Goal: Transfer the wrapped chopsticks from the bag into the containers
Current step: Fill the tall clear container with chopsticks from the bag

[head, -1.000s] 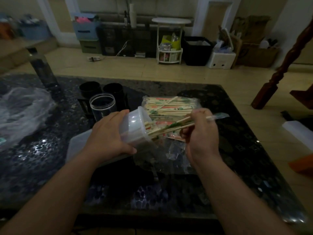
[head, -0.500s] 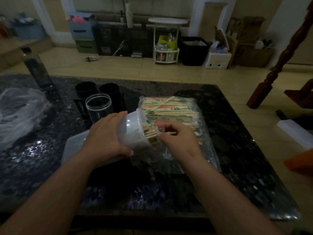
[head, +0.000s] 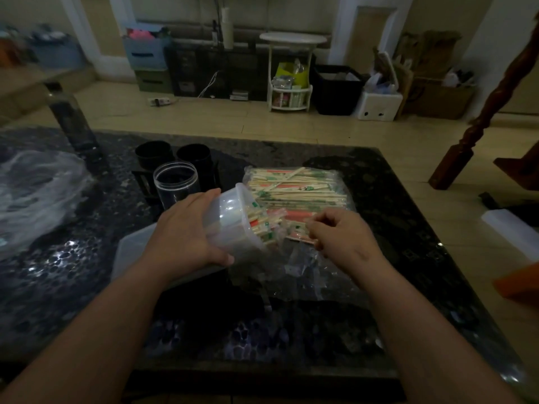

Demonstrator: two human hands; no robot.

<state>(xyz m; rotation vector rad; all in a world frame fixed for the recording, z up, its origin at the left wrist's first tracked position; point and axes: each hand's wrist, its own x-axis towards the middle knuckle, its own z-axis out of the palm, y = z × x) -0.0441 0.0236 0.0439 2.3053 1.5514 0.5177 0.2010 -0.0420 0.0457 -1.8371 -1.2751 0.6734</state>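
My left hand grips a translucent plastic container, tilted with its mouth toward the right; several wrapped chopsticks stick out of it. A clear plastic bag full of wrapped chopsticks lies flat on the dark table just behind and to the right of the container. My right hand hovers over the near end of the bag, right beside the container's mouth, fingers curled and pinching at the wrapped chopsticks there. Whether the fingers grip any is hidden by the hand and blur.
An empty clear jar stands behind my left hand, with two black cups behind it. A translucent lid or tray lies under my left wrist. Crumpled plastic covers the table's left side. A dark bottle stands far left.
One second ago my right hand held a pair of chopsticks at the container's mouth. They went in, and the hand has since drawn back to the bag's near end.
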